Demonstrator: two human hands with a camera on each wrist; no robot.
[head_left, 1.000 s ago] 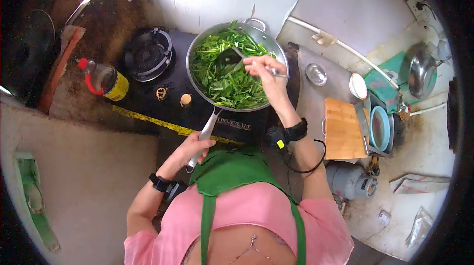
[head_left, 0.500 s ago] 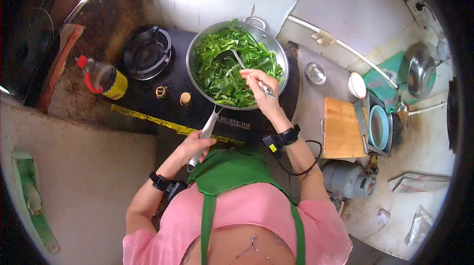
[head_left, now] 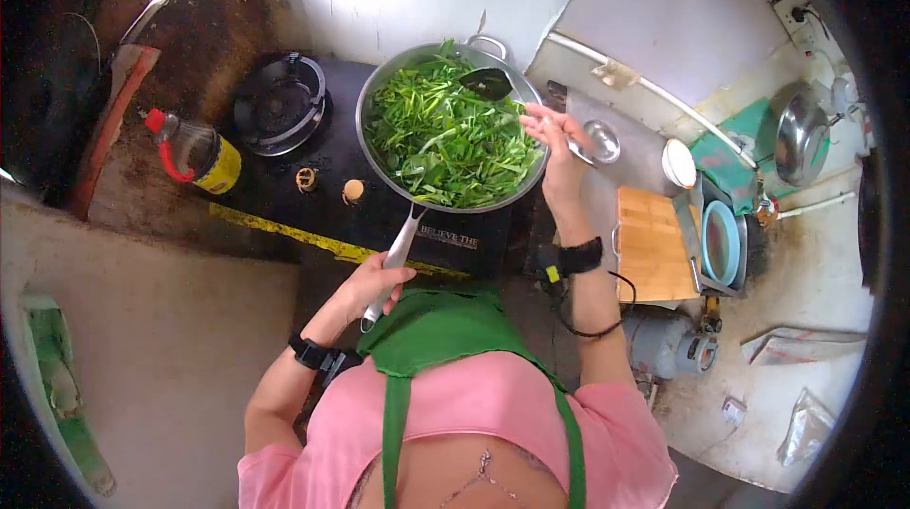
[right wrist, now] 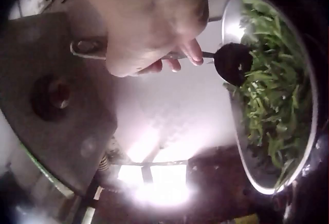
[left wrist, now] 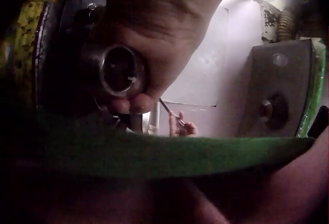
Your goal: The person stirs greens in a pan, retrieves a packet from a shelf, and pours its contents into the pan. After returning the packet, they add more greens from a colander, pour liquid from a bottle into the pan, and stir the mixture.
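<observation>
A wide steel pan (head_left: 361,130) full of chopped leafy greens (head_left: 445,144) sits on the black stove. My left hand (head_left: 365,285) grips the pan's long handle (head_left: 403,242) near its end, close to the green apron; the left wrist view shows the hollow handle end (left wrist: 121,72) in the fist. In my right hand (head_left: 561,151), over the pan's right rim, is a metal-handled ladle (head_left: 486,83) with a dark rounded head. That head is tilted above the greens at the far right side of the pan, as the right wrist view also shows.
Left of the pan are a burner (head_left: 282,103) and an oil bottle (head_left: 199,154) with a red cap. To the right stand a small metal bowl (head_left: 602,141), a white bowl (head_left: 678,164), a cutting board (head_left: 654,242) and a blue basin (head_left: 720,242). A gas cylinder (head_left: 664,345) stands below.
My right hand first drew the ladle through the greens toward me, then lifted it up and right to the pan's far right side. The left hand stays on the handle.
</observation>
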